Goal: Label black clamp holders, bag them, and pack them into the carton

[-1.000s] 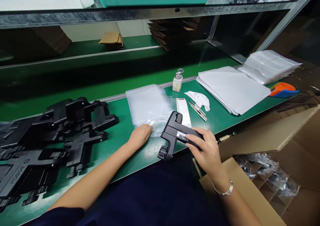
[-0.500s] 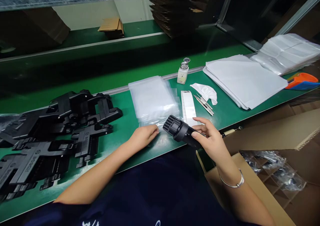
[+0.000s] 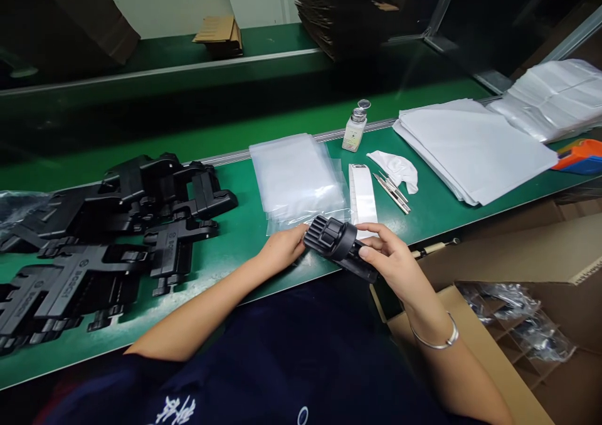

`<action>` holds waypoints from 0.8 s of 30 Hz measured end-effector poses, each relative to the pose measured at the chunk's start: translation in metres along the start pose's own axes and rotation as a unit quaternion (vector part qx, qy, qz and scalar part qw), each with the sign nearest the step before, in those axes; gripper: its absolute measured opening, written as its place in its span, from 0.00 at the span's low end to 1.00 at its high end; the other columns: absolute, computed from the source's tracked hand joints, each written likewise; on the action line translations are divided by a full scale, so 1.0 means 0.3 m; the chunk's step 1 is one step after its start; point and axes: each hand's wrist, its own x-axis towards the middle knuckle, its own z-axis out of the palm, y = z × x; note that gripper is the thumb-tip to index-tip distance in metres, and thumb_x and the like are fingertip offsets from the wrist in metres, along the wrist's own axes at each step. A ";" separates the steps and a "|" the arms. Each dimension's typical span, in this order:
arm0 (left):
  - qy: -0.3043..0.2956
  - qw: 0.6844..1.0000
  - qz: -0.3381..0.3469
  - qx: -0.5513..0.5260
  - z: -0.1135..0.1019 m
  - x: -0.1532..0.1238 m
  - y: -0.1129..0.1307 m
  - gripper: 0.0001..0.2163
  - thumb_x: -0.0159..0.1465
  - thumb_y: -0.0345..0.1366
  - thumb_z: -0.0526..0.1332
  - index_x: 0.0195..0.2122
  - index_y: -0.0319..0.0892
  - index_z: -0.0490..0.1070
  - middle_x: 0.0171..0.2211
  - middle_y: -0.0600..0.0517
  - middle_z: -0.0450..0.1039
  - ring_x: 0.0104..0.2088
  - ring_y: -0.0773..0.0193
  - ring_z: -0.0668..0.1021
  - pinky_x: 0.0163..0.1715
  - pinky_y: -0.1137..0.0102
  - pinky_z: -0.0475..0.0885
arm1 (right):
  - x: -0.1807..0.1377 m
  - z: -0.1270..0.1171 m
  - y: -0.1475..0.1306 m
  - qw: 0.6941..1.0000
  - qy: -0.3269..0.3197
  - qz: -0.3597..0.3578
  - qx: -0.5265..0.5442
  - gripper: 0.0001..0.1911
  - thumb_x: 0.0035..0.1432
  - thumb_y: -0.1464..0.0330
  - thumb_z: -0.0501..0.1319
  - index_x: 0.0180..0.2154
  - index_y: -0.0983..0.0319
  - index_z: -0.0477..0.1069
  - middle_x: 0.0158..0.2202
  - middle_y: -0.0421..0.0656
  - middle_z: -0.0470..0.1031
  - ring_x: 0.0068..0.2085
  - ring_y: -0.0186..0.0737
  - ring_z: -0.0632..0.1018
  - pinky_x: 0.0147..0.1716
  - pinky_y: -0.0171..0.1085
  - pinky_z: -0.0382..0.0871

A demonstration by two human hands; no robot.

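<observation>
My right hand (image 3: 394,259) is closed round the lower body of a black plastic part (image 3: 332,237) with a ribbed, round end and a collar. That ribbed end points left, over the front of the table. My left hand (image 3: 285,248) has its fingers curled at the ribbed end, the tips partly hidden by it. Just behind the hands lies a stack of clear plastic bags (image 3: 296,174). A white label strip (image 3: 362,193) lies beyond my right hand, beside tweezers and a slim metal tool (image 3: 392,193).
Several black clamp-like parts (image 3: 98,274) crowd the left side. A pump bottle (image 3: 355,130), a crumpled white cloth (image 3: 397,168), white sheets (image 3: 470,152) and an orange-blue tape dispenser (image 3: 580,155) are farther right. A divided carton (image 3: 451,325) with wrapped items stands below the table edge.
My left hand has moved from the edge of the bags to the ribbed end of the black part. The part has turned in my right hand, showing another side. The view has shifted slightly.
</observation>
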 end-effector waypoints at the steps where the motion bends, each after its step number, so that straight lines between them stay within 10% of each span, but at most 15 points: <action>1: -0.002 1.000 -0.004 -0.004 -0.003 0.002 0.001 0.11 0.65 0.35 0.53 0.45 0.44 0.71 0.38 0.49 0.78 0.39 0.55 0.80 0.37 0.68 0.72 | 0.001 0.002 -0.001 1.000 -0.002 0.002 0.006 0.23 0.56 0.57 0.65 0.52 0.55 0.67 0.34 0.41 0.78 0.33 0.39 0.77 0.32 0.36 0.71; 12: 0.017 0.948 -0.012 -0.317 -0.150 -0.035 0.112 0.10 0.61 0.33 0.52 0.43 0.42 0.63 0.19 0.63 0.55 0.20 0.71 0.61 0.24 0.75 0.59 | -0.014 -0.026 0.191 0.974 0.067 -0.195 -0.094 0.23 0.53 0.52 0.65 0.46 0.57 0.68 0.43 0.47 0.76 0.45 0.47 0.78 0.46 0.47 0.73; 24: 0.022 0.927 0.071 -0.368 -0.198 -0.108 0.148 0.10 0.60 0.31 0.52 0.44 0.43 0.60 0.22 0.62 0.57 0.24 0.70 0.65 0.29 0.74 0.62 | -0.021 -0.037 0.298 0.955 0.063 -0.237 -0.168 0.20 0.58 0.52 0.61 0.47 0.55 0.63 0.46 0.48 0.72 0.48 0.49 0.76 0.48 0.51 0.70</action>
